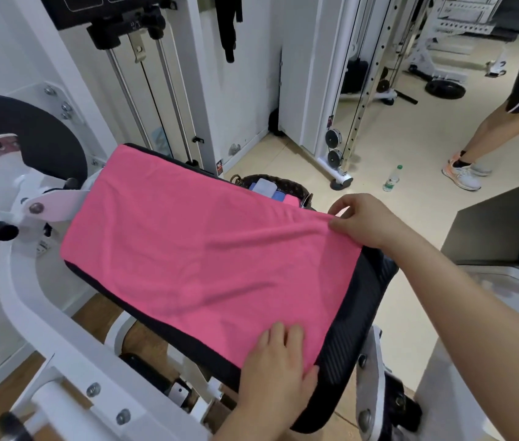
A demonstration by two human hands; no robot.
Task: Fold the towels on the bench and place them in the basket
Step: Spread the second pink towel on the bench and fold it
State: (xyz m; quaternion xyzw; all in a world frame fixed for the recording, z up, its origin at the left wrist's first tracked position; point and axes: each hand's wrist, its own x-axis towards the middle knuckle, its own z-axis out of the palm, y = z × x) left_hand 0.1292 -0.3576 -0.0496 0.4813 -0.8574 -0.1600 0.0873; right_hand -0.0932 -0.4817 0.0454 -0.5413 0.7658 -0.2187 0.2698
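Observation:
A pink towel (194, 246) lies spread over the black padded bench (356, 316), covering most of it. My left hand (278, 364) rests flat with straight fingers on the towel's near corner. My right hand (367, 219) pinches the towel's far right corner and lifts it slightly, pulling wrinkles into the cloth. Behind the bench stands a dark woven basket (296, 186) holding folded towels in light blue, blue and pink; the bench hides its lower part.
White gym machine frame (60, 342) and a black weight disc (38, 138) stand at the left. A plastic bottle (392, 179) stands on the tiled floor. Another person's legs (487, 135) are at the right. A dark pad (506, 227) sits at the right edge.

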